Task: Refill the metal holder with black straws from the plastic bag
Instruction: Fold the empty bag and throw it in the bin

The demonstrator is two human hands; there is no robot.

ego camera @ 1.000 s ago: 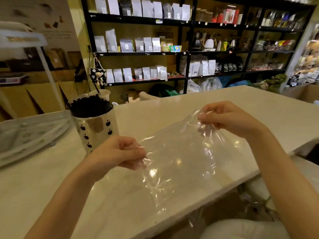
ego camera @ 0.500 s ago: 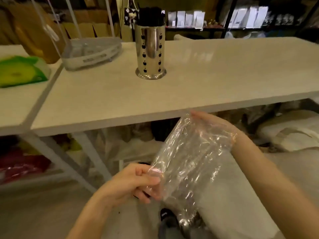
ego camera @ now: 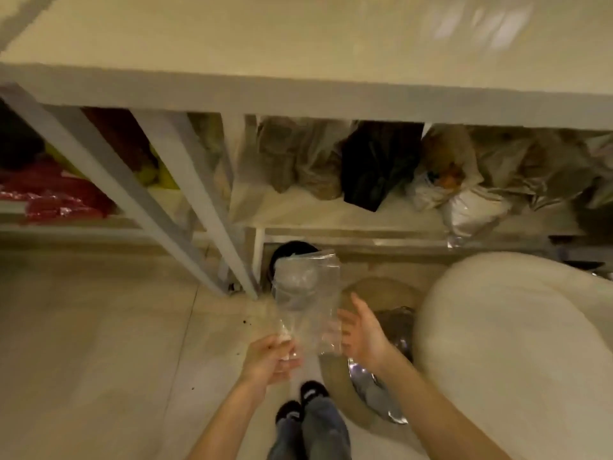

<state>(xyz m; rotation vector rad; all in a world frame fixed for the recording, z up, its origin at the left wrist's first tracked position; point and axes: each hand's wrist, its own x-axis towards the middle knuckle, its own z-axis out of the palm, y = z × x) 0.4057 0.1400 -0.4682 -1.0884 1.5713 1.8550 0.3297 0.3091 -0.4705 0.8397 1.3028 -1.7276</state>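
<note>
Feet: two dark slippers (ego camera: pixel 300 405) with grey trouser legs, at the bottom centre of the frame, on the pale floor (ego camera: pixel 93 343).
Left hand: the left hand (ego camera: pixel 270 360), low and just left of centre, pinches the near left corner of the plastic bag between curled fingers and thumb.
Right hand: the right hand (ego camera: pixel 363 333), just right of centre, is spread wide, fingers straight, palm turned toward the bag; its fingertips lie at the bag's right edge, and the blur hides whether they touch.
Plastic bag: the plastic bag (ego camera: pixel 306 300) is clear and looks empty; it hangs in the air at the centre of the frame, reaching from the hands away toward the table legs. No black straws show in it.
Shiny wrap: a crumpled silvery sheet (ego camera: pixel 378 390) lies on the floor below the right forearm, over a brown sack (ego camera: pixel 341 393).
White sack: a large pale rounded sack (ego camera: pixel 510 353) fills the lower right.
Dark round thing: a black round shape (ego camera: pixel 293 249) sits just beyond the bag's far end, partly hidden by it; what it is I cannot tell.
Table legs: grey slanted legs (ego camera: pixel 212 207) run from the upper left down to the centre.
Low shelf: under the table, a shelf (ego camera: pixel 298 210) holds clear bags of brownish goods, a black bag (ego camera: pixel 374 167), and red packs (ego camera: pixel 56 197) at the left edge.
Table: the pale table top (ego camera: pixel 298 38) spans the top of the frame, blurred.
</note>
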